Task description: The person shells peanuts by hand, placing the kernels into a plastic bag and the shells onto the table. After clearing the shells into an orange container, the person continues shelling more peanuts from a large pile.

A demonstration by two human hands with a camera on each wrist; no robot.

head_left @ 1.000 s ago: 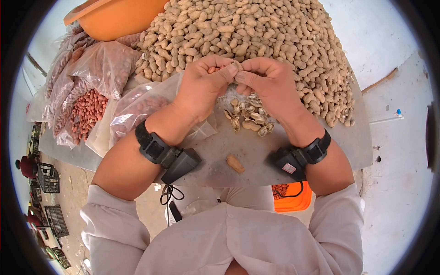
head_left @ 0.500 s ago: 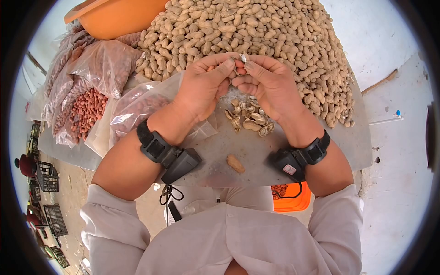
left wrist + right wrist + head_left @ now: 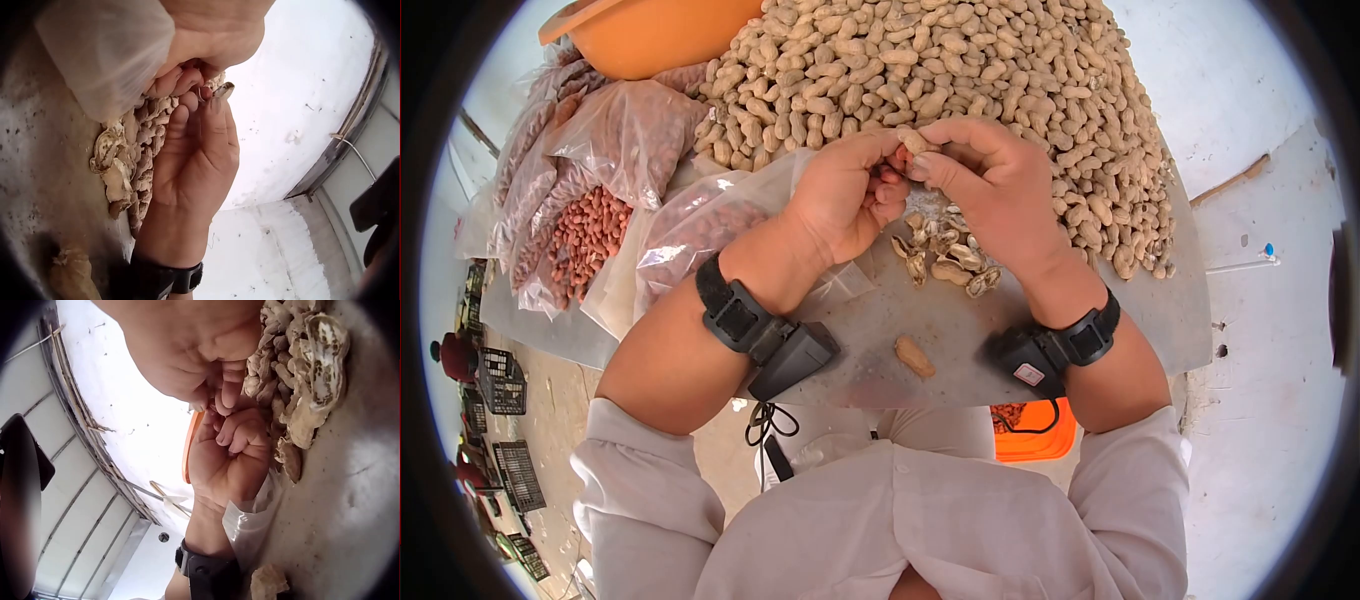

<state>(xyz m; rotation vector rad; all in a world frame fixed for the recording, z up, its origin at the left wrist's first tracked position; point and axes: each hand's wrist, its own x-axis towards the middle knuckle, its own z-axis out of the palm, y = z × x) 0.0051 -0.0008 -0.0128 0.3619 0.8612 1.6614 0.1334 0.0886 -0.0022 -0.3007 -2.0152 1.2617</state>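
Note:
Both hands meet in front of the peanut heap in the head view. My right hand pinches a pale peanut shell between thumb and forefinger. Beside it, the fingers of my left hand curl around reddish peanut kernels, mostly hidden in the palm. The left wrist view shows a red kernel at the fingertips, next to the open shell half. Below the hands lies a small pile of empty shells on the grey tabletop.
One whole peanut lies near the table's front edge. Bags of red kernels sit on the left, with an orange basin behind them. An orange container stands below the table edge. Black crates are on the floor at left.
The shell between the hands has come apart. The left hand has turned and curled its fingers, its thumb off the shell, while the right hand keeps hold of the shell.

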